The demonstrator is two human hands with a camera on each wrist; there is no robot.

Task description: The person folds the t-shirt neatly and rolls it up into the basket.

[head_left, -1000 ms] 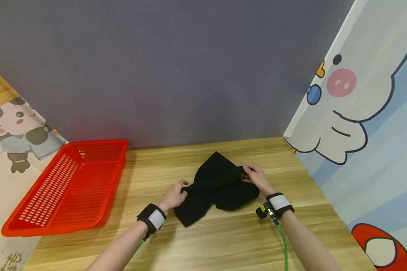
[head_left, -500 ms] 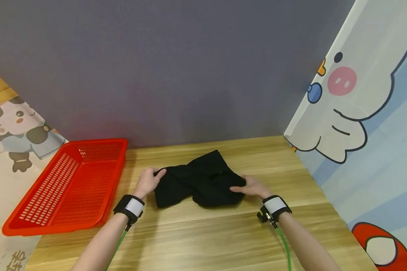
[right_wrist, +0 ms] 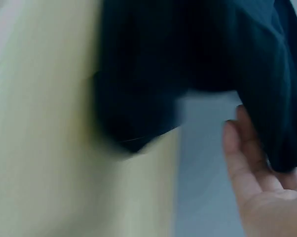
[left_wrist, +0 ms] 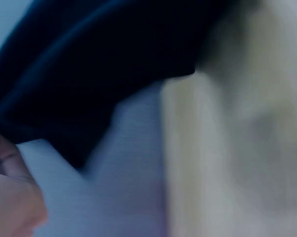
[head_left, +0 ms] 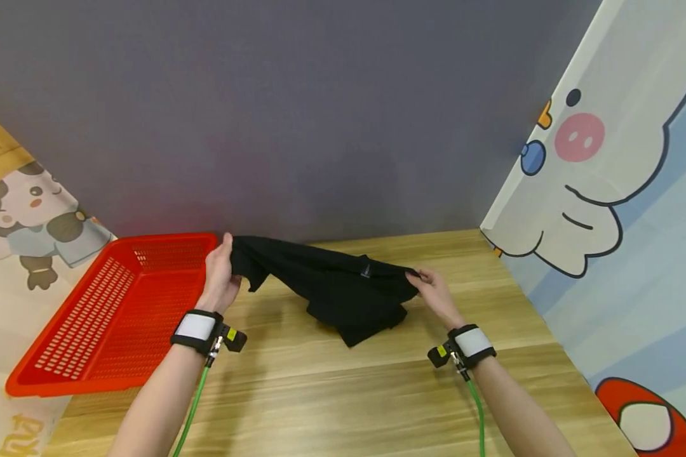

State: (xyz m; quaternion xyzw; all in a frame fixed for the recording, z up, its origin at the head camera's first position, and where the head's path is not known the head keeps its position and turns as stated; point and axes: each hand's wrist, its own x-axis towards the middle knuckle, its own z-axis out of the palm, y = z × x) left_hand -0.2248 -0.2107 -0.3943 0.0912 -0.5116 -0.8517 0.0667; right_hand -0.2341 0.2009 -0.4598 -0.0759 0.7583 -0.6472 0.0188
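pinching one end of the black cloth (head_left: 349,295), the right hand (head_left: 436,297) shifts only a little; the left hand (head_left: 220,279) now grips the other end higher than a moment ago. the cloth hangs stretched between them over the table (head_left: 343,393), less bunched, so it seems better spread. beside the left hand is the red basket (head_left: 148,317), behind it the grey wall (head_left: 343,127).

Wristbands (head_left: 473,343): are showing black with pale patches (head_left: 197,326)
Cameras (head_left: 238,343): are looking black, boxy, bearing yellow stickers (head_left: 441,350)
Cables (head_left: 191,412): are running green from silvery plugs (head_left: 458,362)
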